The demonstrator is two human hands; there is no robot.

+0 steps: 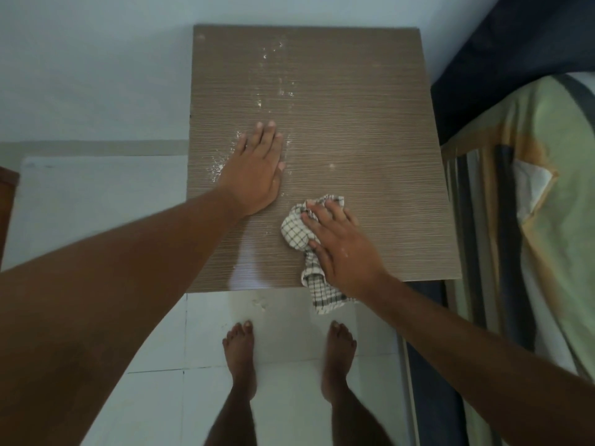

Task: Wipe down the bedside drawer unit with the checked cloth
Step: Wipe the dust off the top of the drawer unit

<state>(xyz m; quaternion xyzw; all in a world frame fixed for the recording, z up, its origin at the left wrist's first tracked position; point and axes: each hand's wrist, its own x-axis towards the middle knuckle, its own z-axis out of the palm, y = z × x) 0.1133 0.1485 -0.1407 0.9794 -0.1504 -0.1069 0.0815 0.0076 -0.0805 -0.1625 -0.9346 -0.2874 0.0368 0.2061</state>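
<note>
The bedside drawer unit (370,130) shows only its brown wood-grain top from above. White powdery specks (277,91) run in a strip down its middle-left part. My left hand (257,169) lies flat on the top, fingers together, over the lower end of that strip. My right hand (341,249) presses on the bunched checked cloth (294,233) near the front edge. One end of the cloth hangs over that edge. The drawers themselves are hidden below the top.
A bed with a striped green and yellow sheet (547,201) stands close on the right. A pale wall is behind the unit. My bare feet (241,355) stand on white floor tiles in front, where a few white specks (260,304) lie. A brown furniture edge (6,201) shows at far left.
</note>
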